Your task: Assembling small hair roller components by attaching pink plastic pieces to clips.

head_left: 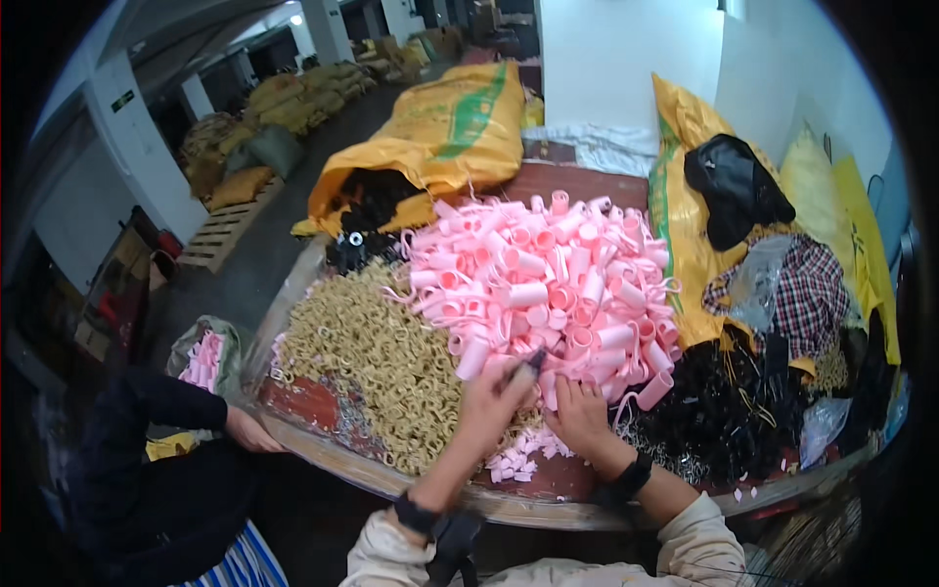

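Observation:
A big heap of pink plastic tube-shaped pieces (528, 293), several with curved loops, covers the middle of the table. At its near edge my left hand (492, 399) is closed, with a small dark piece (535, 359) at its fingertips; its exact kind does not show. Close beside it on the right, my right hand (582, 416) has its fingers curled on a pink tube (550, 389). Just below both hands lie small flat pink bits (526, 453). A pile of tan ring-like buckle pieces (377, 362) spreads left of my left hand.
Black parts (719, 401) and small metal pieces lie at the right. An orange woven sack (440, 127) spills black parts at the back left; another sack (675, 196) stands at the right. A co-worker's hand (252, 430) rests at the table's wooden rim (323, 452), near a pink-filled bag (227, 357).

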### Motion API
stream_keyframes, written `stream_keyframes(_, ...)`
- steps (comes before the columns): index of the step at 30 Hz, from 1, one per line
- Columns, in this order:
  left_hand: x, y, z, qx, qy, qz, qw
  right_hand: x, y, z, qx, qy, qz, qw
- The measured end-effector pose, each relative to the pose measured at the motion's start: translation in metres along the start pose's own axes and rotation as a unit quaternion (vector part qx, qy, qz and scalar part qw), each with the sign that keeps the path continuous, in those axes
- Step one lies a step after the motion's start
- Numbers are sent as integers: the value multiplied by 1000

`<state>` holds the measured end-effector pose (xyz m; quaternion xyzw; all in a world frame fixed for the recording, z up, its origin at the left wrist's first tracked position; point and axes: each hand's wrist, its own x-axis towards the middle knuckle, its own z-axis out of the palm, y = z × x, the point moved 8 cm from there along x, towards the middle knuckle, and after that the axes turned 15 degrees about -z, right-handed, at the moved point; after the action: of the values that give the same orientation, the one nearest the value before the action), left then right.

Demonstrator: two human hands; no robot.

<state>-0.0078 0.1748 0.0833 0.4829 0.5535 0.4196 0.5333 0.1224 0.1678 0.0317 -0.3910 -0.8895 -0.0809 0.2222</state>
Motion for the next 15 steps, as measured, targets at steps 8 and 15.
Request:
stream_keyframes(8,11,105,4,-184,-52,91,977,-18,37,-34,214,40,90,972)
stream_keyframes(15,-42,-46,70,-311,-143,-82,936,-53,78,-75,481,159,215,835)
